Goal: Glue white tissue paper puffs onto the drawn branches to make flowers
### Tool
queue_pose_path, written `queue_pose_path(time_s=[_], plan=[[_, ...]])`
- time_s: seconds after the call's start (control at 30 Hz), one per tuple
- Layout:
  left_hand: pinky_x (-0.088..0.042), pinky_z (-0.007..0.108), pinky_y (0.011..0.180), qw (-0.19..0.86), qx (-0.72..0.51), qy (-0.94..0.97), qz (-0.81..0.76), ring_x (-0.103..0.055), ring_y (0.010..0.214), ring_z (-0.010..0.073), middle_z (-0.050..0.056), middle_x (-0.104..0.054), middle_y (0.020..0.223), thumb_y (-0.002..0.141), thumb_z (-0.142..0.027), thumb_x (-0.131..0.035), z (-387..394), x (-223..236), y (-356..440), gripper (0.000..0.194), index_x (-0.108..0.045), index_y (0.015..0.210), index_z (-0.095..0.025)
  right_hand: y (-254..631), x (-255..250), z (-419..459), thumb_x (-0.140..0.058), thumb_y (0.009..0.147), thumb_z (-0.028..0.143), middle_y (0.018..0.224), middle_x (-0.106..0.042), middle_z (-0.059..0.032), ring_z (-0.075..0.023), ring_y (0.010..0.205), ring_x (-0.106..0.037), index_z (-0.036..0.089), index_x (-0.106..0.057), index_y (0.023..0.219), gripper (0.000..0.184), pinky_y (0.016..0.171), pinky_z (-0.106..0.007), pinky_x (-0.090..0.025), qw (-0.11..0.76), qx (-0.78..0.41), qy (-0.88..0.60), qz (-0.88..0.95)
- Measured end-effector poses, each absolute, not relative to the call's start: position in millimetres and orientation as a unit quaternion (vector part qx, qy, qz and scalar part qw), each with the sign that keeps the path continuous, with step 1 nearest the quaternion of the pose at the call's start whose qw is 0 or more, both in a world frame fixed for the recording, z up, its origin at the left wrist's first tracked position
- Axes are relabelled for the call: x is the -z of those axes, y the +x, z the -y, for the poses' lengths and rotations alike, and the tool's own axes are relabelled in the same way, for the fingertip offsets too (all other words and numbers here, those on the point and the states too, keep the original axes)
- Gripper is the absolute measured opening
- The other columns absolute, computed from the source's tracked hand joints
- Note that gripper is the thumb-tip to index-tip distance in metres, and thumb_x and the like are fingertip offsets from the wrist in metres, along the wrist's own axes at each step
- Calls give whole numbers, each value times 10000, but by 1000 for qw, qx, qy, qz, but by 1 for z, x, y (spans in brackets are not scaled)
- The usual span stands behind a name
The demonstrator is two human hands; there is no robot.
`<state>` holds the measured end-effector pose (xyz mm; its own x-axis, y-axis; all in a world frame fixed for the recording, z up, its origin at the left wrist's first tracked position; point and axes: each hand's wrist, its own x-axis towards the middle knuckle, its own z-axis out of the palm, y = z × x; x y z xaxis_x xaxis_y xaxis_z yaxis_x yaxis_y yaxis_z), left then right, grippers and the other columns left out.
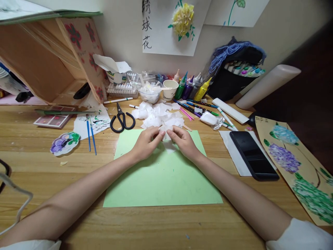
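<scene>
Between my fingertips is a small piece of thin white tissue paper (pixel 165 133), held above the far part of a green sheet of paper (pixel 163 180). My left hand (pixel 147 141) pinches it from the left, thumb against fingers. From the right, my right hand (pixel 184 141) pinches the same piece. A lower flap of white paper (pixel 170 147) hangs or lies just under my fingers; I cannot tell which. Right behind both hands spreads a loose pile of white tissue pieces (pixel 156 114).
Black-handled scissors (pixel 121 119) lie left of the pile. Paint bottles (pixel 192 86), a paper cup (pixel 170 89) and a bowl of scraps (pixel 150 94) stand behind. A phone (pixel 253 154) and a flower painting (pixel 293 163) lie right; a paint palette (pixel 65 143) and brushes (pixel 91 135) left.
</scene>
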<state>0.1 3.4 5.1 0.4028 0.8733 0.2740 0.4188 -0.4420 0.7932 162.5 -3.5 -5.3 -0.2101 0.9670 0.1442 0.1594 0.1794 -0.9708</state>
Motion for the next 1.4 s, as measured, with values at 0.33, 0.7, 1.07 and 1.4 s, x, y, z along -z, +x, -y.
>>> queue_pose_path(time_s=[0.33,0.7,1.07,1.4], plan=[[-379,229,576,474,-373,687,-404,-409,615,115,-20,-394,609,863,-447,-405,-6,-5,-2,361,-406,618,-183,168,7,1,-533,802,425,597,-361,27,-111,576,-346,192,-449,600,320,531,-242,-301,472,-489,-432,594],[-370,235,577,476,-410,666,-403,-396,590,112,-17,-406,589,850,-428,-436,-8,-4,-4,373,-405,573,-180,168,11,-2,-527,799,392,596,-342,35,-112,568,-350,199,-402,578,318,560,-251,-325,512,-500,-422,556],[-319,251,567,380,-452,656,-471,-392,575,116,-25,-390,567,870,-398,-407,-11,0,-5,375,-386,562,-185,171,16,-8,-550,789,427,569,-369,38,-100,539,-364,197,-405,569,349,526,-234,-326,554,-442,-482,515],[-360,342,765,183,-347,671,-629,-460,848,212,62,-536,854,845,-353,-467,-26,10,-11,191,-523,763,-189,170,17,-13,-611,753,375,747,-557,-5,-119,643,-463,166,-599,863,237,607,-256,-390,482,-378,-548,569]])
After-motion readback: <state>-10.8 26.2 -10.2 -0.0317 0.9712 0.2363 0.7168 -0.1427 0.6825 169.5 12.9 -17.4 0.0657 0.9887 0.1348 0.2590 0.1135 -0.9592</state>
